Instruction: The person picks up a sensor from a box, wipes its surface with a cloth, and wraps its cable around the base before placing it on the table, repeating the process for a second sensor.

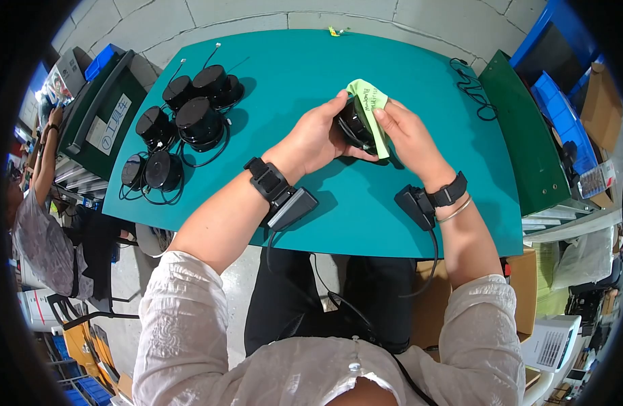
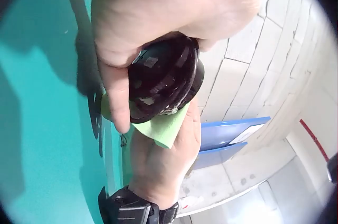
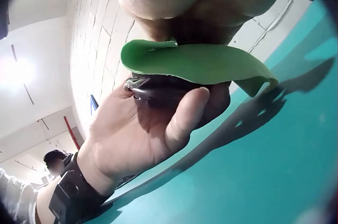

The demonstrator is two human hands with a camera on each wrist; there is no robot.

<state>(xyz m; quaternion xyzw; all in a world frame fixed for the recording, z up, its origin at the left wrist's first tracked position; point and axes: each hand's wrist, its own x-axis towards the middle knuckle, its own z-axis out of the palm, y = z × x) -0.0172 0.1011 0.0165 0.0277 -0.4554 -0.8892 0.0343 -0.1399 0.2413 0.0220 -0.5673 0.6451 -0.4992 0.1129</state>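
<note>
My left hand [image 1: 310, 140] grips a glossy black round device [image 1: 353, 124] from its left side, above the teal table. In the left wrist view the device's [image 2: 163, 78] curved side shows pale reflections, with a finger and the thumb around it. A light green cloth [image 1: 368, 101] with dark writing lies over the device's right face. My right hand [image 1: 412, 141] pinches this cloth, thumb on its near side, and holds it against the device. In the right wrist view the cloth [image 3: 195, 63] is folded at one end and hides most of that face.
Several similar black devices [image 1: 200, 122] with cables stand at the table's [image 1: 291, 74] left. A black cable [image 1: 475, 91] lies at the right edge, and a small yellow wrapper [image 1: 334, 32] at the far edge. Green cabinets [image 1: 521, 135] flank the table. Another person [image 1: 44, 216] is at far left.
</note>
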